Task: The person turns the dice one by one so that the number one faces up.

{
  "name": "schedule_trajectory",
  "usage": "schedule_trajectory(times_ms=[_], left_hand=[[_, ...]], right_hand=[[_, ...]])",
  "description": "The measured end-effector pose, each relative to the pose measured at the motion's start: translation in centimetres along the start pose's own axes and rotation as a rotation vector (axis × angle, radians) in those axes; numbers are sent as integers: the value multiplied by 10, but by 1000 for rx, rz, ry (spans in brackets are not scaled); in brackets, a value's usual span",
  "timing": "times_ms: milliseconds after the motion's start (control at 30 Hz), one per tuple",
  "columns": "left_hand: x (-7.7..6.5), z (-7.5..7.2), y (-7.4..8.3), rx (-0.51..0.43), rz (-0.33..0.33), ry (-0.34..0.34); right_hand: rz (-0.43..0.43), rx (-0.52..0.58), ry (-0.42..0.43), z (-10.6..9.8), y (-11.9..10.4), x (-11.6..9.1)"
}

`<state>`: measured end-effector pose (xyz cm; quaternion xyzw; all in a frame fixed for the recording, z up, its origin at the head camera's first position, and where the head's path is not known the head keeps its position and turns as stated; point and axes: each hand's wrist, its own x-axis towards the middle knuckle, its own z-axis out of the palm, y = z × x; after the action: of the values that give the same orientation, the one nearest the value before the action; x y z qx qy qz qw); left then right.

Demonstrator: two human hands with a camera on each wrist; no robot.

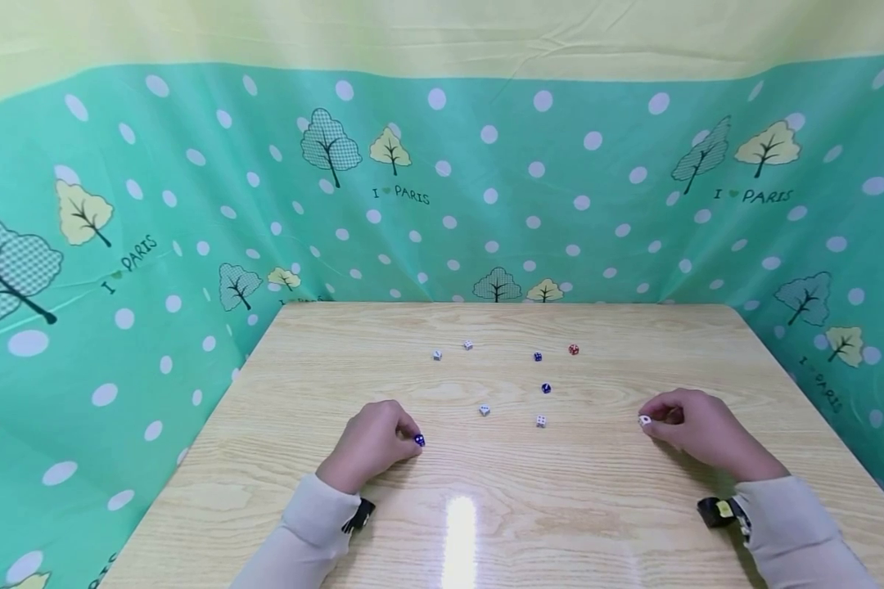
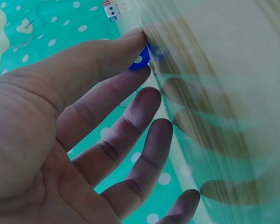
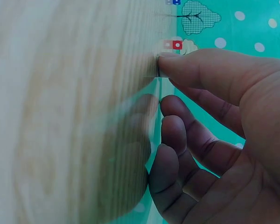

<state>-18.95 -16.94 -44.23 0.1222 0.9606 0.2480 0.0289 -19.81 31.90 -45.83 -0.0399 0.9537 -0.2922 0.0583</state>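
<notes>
At the left of the table, my left hand [image 1: 376, 438] pinches a blue die [image 1: 419, 440] between thumb and index finger. In the left wrist view that blue die [image 2: 140, 60] shows between the two fingertips, right at the tabletop, with the other fingers spread. Over on the right, my right hand [image 1: 700, 429] pinches a white die [image 1: 644, 420] whose upper face bears one large dark dot. The thumb [image 3: 177, 65] hides most of it in the right wrist view, where the remaining fingers curl close to the wood. Nearest the left hand lies another white die [image 1: 484, 410].
Between the hands and farther back on the wooden table [image 1: 324, 368] lie more white dice, one at the front [image 1: 541, 421], two blue dice [image 1: 538, 357] and a red die [image 1: 574, 349]. A green dotted curtain [image 1: 486, 204] borders the table's back and sides.
</notes>
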Motion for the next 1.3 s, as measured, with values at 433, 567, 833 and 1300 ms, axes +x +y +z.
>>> schedule_trajectory(times_ms=[433, 567, 833, 1300], left_hand=[[-1, 1, 2, 6, -2, 10], [-1, 1, 3, 8, 1, 13], [0, 2, 2, 16, 5, 17], [-1, 1, 3, 11, 9, 17]], right_hand=[[-2, -4, 1, -3, 1, 0], [0, -14, 5, -3, 1, 1], [-85, -59, 67, -4, -15, -2], [-206, -81, 48, 11, -57, 9]])
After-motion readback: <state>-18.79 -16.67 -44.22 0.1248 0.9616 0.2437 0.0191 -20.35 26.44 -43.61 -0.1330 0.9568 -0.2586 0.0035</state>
